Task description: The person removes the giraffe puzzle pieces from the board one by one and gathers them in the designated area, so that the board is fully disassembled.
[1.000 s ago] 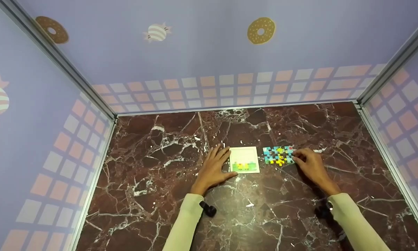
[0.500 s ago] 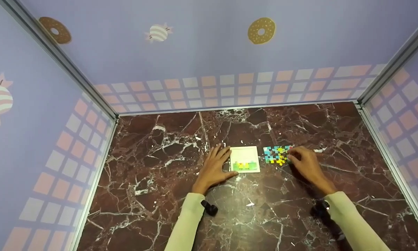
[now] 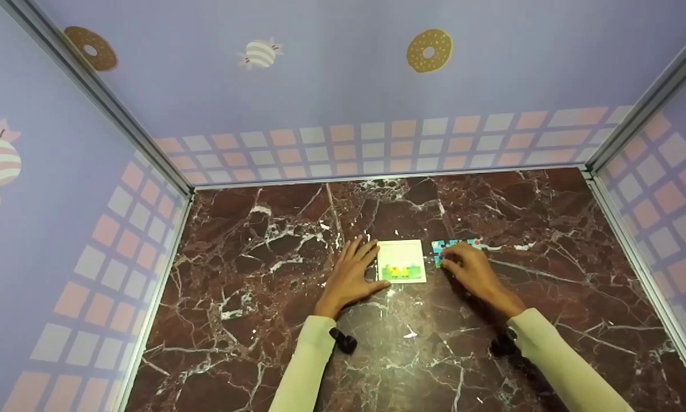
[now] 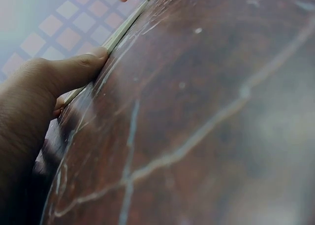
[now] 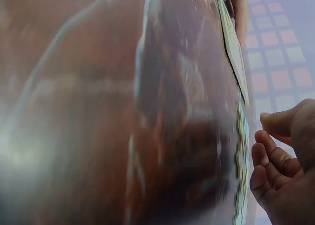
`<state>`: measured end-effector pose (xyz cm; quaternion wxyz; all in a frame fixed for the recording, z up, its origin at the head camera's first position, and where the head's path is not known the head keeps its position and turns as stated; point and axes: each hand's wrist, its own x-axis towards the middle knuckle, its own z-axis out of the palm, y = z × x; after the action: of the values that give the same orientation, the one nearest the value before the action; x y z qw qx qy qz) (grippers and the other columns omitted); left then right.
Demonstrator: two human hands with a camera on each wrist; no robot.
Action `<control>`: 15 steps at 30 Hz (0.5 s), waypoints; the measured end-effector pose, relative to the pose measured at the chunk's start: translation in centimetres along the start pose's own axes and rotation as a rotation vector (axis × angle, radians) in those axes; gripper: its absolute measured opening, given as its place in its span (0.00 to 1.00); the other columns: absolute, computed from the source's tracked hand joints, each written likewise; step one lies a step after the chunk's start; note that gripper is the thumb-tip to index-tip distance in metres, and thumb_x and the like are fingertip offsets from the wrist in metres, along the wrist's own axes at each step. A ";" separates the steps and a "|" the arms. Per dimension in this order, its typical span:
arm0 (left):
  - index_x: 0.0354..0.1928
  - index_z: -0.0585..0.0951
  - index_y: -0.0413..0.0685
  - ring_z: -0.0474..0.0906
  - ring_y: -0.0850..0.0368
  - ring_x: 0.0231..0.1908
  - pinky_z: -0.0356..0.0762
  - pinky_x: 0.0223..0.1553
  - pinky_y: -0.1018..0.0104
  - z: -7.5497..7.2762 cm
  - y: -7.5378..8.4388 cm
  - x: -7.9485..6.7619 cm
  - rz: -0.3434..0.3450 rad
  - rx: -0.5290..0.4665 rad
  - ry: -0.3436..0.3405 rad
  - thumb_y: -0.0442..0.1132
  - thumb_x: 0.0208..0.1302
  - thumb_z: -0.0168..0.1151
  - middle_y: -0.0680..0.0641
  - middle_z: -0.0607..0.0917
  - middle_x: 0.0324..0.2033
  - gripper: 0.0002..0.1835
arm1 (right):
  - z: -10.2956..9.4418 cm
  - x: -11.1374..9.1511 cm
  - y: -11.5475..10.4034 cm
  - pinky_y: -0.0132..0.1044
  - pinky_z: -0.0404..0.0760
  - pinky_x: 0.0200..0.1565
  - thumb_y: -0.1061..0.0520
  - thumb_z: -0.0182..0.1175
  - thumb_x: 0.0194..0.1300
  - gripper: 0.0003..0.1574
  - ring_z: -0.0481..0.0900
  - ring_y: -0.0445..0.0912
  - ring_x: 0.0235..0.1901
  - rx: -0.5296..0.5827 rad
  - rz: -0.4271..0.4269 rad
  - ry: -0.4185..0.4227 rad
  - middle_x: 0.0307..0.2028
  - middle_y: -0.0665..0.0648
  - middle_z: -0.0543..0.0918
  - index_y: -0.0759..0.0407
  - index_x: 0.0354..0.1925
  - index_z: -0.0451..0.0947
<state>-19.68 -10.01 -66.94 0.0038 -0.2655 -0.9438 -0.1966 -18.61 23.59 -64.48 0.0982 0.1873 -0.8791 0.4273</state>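
My left hand (image 3: 351, 277) lies spread on the marble table, fingers along the left edge of a cream puzzle board (image 3: 400, 254) and thumb at its lower left corner. Green and yellow picture parts show along the board's bottom. In the left wrist view the thumb (image 4: 81, 67) touches the board's edge. Just right of the board lies a block of small, colourful jigsaw pieces (image 3: 439, 246). Over them hovers my right hand (image 3: 476, 274), covering most of the block. Its fingers are loosely bent, and the right wrist view shows nothing between thumb and fingertips, just above the pieces (image 5: 242, 156).
The dark red marble tabletop (image 3: 263, 320) is bounded by lilac panels (image 3: 343, 86) at the back and both sides. Small white flecks (image 3: 410, 335) dot the surface. A dark wrist camera (image 3: 346, 342) sits by the left cuff.
My right hand has moved left, from the right edge of the jigsaw pieces to above them, and covers more of them. The left hand has stayed at the board.
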 end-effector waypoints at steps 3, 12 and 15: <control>0.85 0.67 0.48 0.47 0.42 0.87 0.38 0.88 0.43 0.0 -0.1 0.0 0.003 0.004 -0.003 0.74 0.66 0.67 0.49 0.63 0.86 0.55 | 0.7 0.3 -0.7 0.39 0.87 0.40 0.72 0.75 0.65 0.09 0.85 0.51 0.36 0.008 -0.012 -0.031 0.38 0.59 0.88 0.70 0.44 0.89; 0.85 0.67 0.47 0.45 0.42 0.88 0.37 0.88 0.44 0.0 -0.1 0.0 0.006 -0.015 -0.013 0.74 0.67 0.66 0.48 0.63 0.86 0.55 | 2.6 1.1 -2.5 0.44 0.87 0.42 0.70 0.75 0.68 0.07 0.86 0.51 0.39 0.008 -0.068 -0.104 0.41 0.60 0.90 0.68 0.44 0.90; 0.85 0.67 0.47 0.45 0.42 0.88 0.37 0.88 0.44 -0.1 -0.1 0.0 0.001 -0.021 -0.012 0.74 0.66 0.67 0.49 0.63 0.86 0.55 | 3.1 1.4 -3.1 0.47 0.86 0.43 0.68 0.75 0.68 0.07 0.86 0.52 0.39 0.007 -0.093 -0.107 0.40 0.60 0.90 0.67 0.44 0.90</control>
<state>-19.72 -10.11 -66.90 -0.0046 -0.2671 -0.9416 -0.2050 -18.61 19.07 -63.71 0.0703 0.2506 -0.8719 0.4148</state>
